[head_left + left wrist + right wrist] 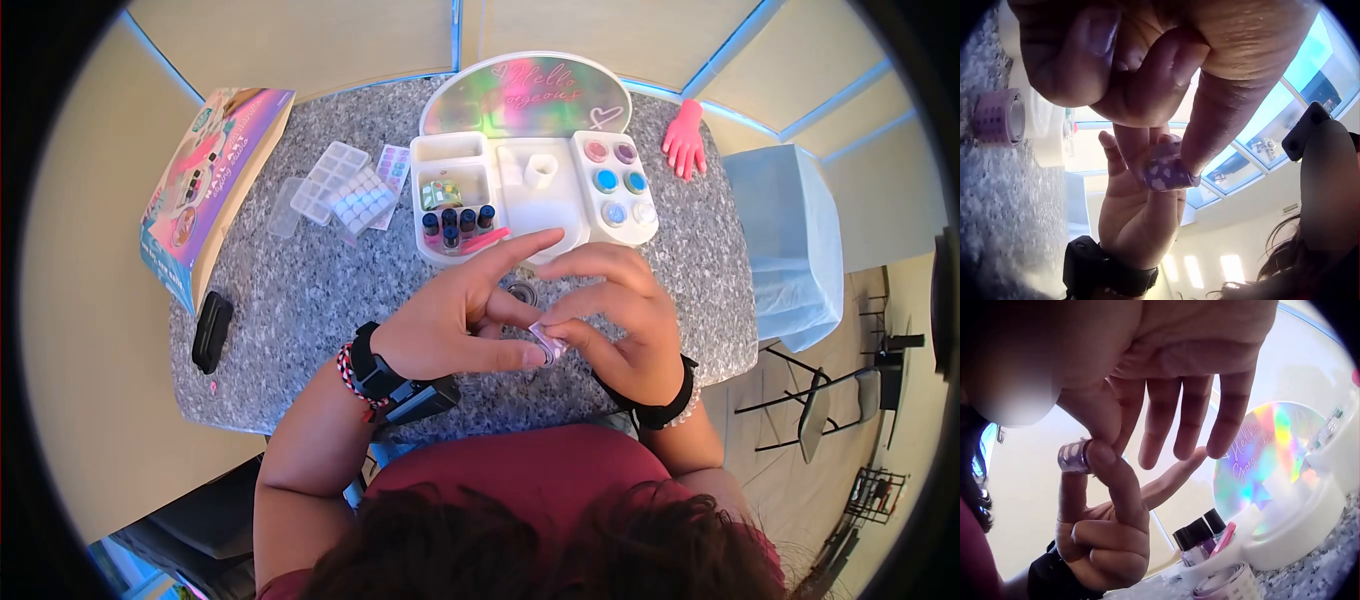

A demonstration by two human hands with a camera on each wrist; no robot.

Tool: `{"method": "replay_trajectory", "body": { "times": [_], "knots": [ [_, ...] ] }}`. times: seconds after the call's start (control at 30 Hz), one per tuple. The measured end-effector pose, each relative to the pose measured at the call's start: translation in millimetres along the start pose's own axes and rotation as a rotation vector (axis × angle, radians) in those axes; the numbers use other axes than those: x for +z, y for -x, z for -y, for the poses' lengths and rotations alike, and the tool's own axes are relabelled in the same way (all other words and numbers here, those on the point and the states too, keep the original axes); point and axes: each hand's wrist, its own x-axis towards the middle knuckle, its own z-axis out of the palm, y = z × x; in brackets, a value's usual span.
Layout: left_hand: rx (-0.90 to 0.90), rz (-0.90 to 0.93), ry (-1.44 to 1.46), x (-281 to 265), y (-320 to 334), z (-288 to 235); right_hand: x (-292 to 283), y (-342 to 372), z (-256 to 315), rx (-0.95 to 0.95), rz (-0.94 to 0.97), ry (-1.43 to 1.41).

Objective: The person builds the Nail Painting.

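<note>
A small purple roll with white shapes [548, 343] [1169, 175] [1074, 456] is between the two hands above the table's near side. My left hand [445, 318] [1110, 540] pinches it between thumb and a finger; in the right wrist view one left finger points out straight and others are curled. From the other side, my right hand [625, 315] [1141, 212] grips its edge with thumb and forefinger, the other fingers loosely spread. A second patterned roll [521, 292] [999, 117] [1229, 584] rests on the table just beyond the hands.
Beyond the hands stands a white organizer [545, 215] with dark-capped bottles [468, 221] and round pots [606, 181]. Clear cases [335, 170], a sticker sheet [392, 170], a box [215, 180] and a black case [211, 332] lie left. A pink hand-shaped item [685, 140] lies back right.
</note>
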Motion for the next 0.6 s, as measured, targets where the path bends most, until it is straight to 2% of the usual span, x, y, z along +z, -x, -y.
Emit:
{"method": "replay_trajectory", "body": {
  "times": [0.07,0.2,0.3,0.43,0.5,0.53,0.6],
  "knots": [
    [0.014,-0.01,-0.007,-4.5,-0.2,3.5,-4.6,0.9,-4.7,-0.083,0.148,0.055],
    [0.078,-0.002,0.041,-8.9,-2.8,6.8,-3.5,-3.5,2.0,-0.026,0.161,-0.067],
    [0.051,-0.017,0.074,-5.2,-1.7,3.2,-0.5,-1.9,-4.4,-0.039,0.143,-0.057],
    [0.04,-0.042,0.05,-3.4,-4.2,7.2,1.0,-3.0,1.7,0.036,0.16,-0.085],
    [0.144,-0.187,-0.125,-5.7,-7.4,13.7,2.0,-1.6,-0.3,0.061,0.14,-0.098],
    [0.144,-0.187,-0.125,-5.9,-7.3,14.0,-0.1,-0.6,-2.9,0.101,0.089,-0.026],
    [0.158,-0.581,-0.43,-5.4,-6.2,15.7,-0.6,0.5,-9.2,0.145,0.043,0.046]
  ]
}}
